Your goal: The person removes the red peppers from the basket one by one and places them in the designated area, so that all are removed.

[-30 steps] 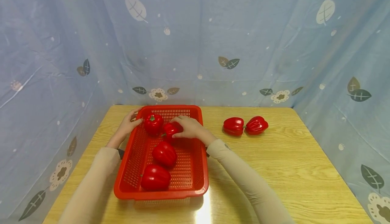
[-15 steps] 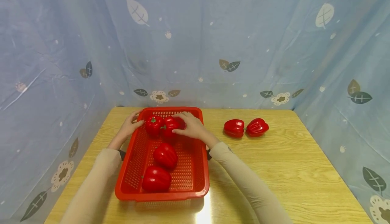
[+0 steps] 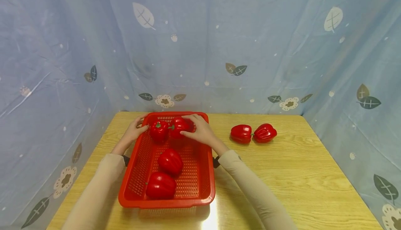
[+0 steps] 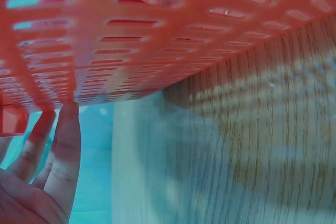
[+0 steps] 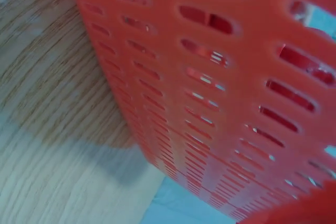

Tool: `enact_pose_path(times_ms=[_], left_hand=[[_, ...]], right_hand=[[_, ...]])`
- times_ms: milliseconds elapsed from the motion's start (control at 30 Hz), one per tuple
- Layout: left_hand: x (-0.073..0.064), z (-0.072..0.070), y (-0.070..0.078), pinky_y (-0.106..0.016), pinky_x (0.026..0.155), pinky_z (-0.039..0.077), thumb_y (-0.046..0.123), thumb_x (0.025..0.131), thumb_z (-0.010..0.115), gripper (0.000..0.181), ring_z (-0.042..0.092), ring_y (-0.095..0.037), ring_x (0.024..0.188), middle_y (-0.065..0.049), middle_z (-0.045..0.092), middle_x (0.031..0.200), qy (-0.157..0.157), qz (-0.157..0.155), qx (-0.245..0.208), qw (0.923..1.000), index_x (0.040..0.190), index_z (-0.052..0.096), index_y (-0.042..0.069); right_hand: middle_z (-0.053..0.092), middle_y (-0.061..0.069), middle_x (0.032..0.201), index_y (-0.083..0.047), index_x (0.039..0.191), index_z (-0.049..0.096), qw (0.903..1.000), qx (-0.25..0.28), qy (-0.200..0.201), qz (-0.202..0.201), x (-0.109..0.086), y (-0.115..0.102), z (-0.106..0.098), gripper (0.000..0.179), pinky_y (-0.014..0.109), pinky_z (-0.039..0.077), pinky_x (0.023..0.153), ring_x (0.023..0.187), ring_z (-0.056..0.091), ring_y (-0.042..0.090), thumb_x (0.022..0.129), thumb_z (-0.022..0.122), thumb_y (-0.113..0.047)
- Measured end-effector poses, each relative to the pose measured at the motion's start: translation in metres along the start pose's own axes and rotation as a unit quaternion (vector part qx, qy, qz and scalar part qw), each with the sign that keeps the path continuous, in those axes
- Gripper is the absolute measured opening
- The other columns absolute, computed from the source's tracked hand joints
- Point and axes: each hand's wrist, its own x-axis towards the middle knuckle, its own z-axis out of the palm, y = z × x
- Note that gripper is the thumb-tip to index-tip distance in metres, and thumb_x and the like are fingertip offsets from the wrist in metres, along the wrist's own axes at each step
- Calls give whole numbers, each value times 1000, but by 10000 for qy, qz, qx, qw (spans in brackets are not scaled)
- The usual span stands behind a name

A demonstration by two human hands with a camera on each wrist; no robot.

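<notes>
In the head view my right hand (image 3: 203, 131) reaches over the right rim of a red plastic basket (image 3: 169, 204) and holds a red bell pepper (image 3: 179, 128), thumb on its near side and fingers on its far side. The pepper's green stem points left, toward another bell pepper (image 3: 159, 130) in the far left corner. My left hand (image 3: 134, 131) grips the basket's left rim near that corner, thumb at the top. In the left wrist view, its fingers (image 4: 65, 150) lie against the slotted outer wall. Two more bell peppers, a middle one (image 3: 170, 161) and a near one (image 3: 161, 185), lie in the basket.
To the right of the basket, two red bell peppers, one left (image 3: 241, 134) and one right (image 3: 265, 133), lie end to end on the wooden table (image 3: 282, 181). A blue patterned curtain (image 3: 200, 49) stands along the back and both sides.
My right hand has moved the bell pepper inside the basket toward the far edge and slightly right, apart from the others. My left hand stays at the rim. The head view has tilted up slightly.
</notes>
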Motion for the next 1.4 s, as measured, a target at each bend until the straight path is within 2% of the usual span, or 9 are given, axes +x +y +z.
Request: enact_pose_path(times_ms=[133, 233, 367, 533, 767, 967, 1133, 1400], left_hand=[[-4, 1, 12, -35, 80, 47, 8, 93, 51, 58, 45, -46, 115, -34, 42, 131, -36, -19, -110, 9999, 144, 25, -1], [-6, 1, 18, -40, 82, 47, 6, 93, 51, 58, 43, -47, 116, -35, 41, 131, -52, -21, -153, 9999, 144, 25, -3], [-4, 1, 9, -47, 87, 45, 11, 95, 50, 58, 43, -45, 118, -32, 40, 133, -60, -48, -59, 10000, 146, 24, 1], [-1, 1, -2, -47, 88, 44, 14, 95, 50, 59, 43, -43, 119, -31, 41, 134, -9, -16, -2, 10000, 146, 23, 4], [-10, 3, 25, -54, 92, 40, 7, 94, 50, 57, 42, -46, 118, -34, 41, 132, -25, -63, -48, 10000, 144, 25, -2], [-14, 3, 29, -45, 86, 45, 6, 94, 49, 56, 44, -46, 116, -34, 42, 130, -15, -17, 4, 10000, 143, 26, -3], [-10, 2, 21, -46, 86, 45, 6, 93, 50, 57, 44, -46, 117, -34, 42, 131, -3, -59, -102, 9999, 144, 26, -2], [1, 1, -4, -37, 84, 46, 14, 95, 51, 58, 44, -41, 118, -30, 43, 132, 38, 42, 14, 10000, 146, 25, 5]], right_hand=[[54, -3, 123, -24, 131, 50, 9998, 53, 170, 83, -2, 0, -6, 60, 36, 45, 92, 113, 48, 15, 78, 70, -46], [54, -2, 123, -23, 130, 51, 9995, 110, 276, 117, -3, 0, -11, 59, 38, 43, 94, 114, 48, 17, 78, 70, -44], [54, -1, 126, -23, 130, 51, 9989, 263, 342, 205, -7, -2, -16, 59, 42, 41, 97, 118, 47, 19, 78, 71, -43], [52, -1, 129, -23, 131, 50, 9977, 416, 418, 337, -14, -2, -20, 59, 44, 40, 98, 121, 46, 20, 79, 70, -43], [51, 0, 129, -25, 131, 49, 9954, 591, 560, 513, -23, -1, -32, 60, 44, 40, 98, 121, 46, 18, 78, 72, -41], [51, 3, 129, -22, 133, 49, 9938, 738, 530, 644, -33, -1, -42, 61, 47, 42, 94, 116, 47, 21, 79, 73, -37], [54, 2, 123, -23, 132, 49, 9918, 870, 620, 696, -40, 1, -48, 60, 43, 44, 89, 107, 49, 20, 79, 72, -36], [52, -2, 128, -25, 134, 47, 9895, 943, 810, 739, -51, 5, -55, 60, 40, 44, 91, 112, 47, 16, 80, 72, -37]])
